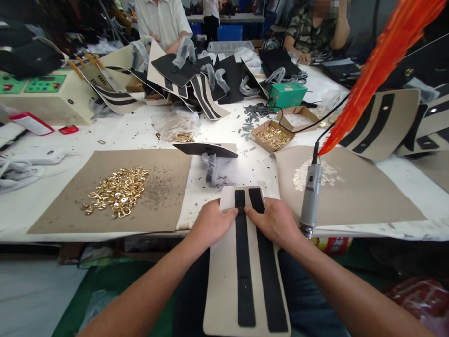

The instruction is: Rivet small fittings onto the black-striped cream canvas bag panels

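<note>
A beige panel with two black strips rests on my lap, its far end leaning at the table edge. My left hand grips its left edge, the thumb on the left strip beside a small dark spot. From the right edge my right hand holds the same panel, its thumb pointing at that spot. The fingers of both hands are hidden underneath. Just beyond the panel, a dark curved piece stands on the table with a plastic-wrapped part below it.
A grey electric screwdriver hangs by a cable near my right hand, beside orange streamers. Gold metal fittings lie on brown board at left; small clear discs lie at right. Stacked panels and two people are across the table.
</note>
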Demonstrator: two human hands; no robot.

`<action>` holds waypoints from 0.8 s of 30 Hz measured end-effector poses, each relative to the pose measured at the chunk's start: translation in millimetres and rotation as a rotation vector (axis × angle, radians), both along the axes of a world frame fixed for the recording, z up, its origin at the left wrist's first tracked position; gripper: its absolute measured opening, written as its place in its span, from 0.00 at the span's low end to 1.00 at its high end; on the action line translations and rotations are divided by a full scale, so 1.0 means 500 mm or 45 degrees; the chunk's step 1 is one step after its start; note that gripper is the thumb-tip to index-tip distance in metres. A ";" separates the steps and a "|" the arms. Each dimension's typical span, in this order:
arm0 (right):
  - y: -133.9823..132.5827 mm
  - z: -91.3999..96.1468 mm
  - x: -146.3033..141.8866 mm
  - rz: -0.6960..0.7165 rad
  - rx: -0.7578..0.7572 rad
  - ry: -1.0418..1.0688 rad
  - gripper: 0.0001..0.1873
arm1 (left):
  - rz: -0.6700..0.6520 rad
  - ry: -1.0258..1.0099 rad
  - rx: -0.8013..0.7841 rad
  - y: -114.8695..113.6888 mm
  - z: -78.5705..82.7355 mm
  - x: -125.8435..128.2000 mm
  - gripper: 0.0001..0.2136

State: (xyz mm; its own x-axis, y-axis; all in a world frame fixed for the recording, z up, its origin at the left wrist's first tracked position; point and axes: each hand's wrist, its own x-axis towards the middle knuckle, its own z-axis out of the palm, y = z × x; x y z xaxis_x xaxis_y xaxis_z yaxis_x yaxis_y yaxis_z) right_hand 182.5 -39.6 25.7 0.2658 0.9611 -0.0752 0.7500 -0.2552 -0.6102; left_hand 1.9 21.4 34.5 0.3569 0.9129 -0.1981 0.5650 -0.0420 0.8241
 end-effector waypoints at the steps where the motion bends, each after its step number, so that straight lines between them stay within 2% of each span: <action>1: 0.002 0.002 -0.001 0.012 -0.021 -0.032 0.13 | 0.003 0.009 0.010 0.000 -0.003 0.000 0.09; 9: 0.021 0.009 -0.003 0.103 -0.091 -0.256 0.13 | -0.033 -0.035 0.031 0.006 -0.020 0.003 0.10; 17: 0.027 0.005 -0.002 0.090 -0.144 -0.277 0.12 | -0.017 0.030 0.000 0.014 -0.016 0.008 0.14; 24: 0.030 0.021 -0.009 0.088 -0.220 -0.296 0.13 | -0.014 0.064 0.069 0.017 -0.034 0.005 0.20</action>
State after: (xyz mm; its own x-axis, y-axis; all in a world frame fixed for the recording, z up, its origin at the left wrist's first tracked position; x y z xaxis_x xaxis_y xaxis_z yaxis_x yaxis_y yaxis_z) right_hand 178.3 -24.4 36.1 0.2297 0.9557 -0.1842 0.8836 -0.2841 -0.3721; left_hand 4.4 29.8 17.6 0.3577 0.9189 -0.1664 0.6048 -0.0921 0.7910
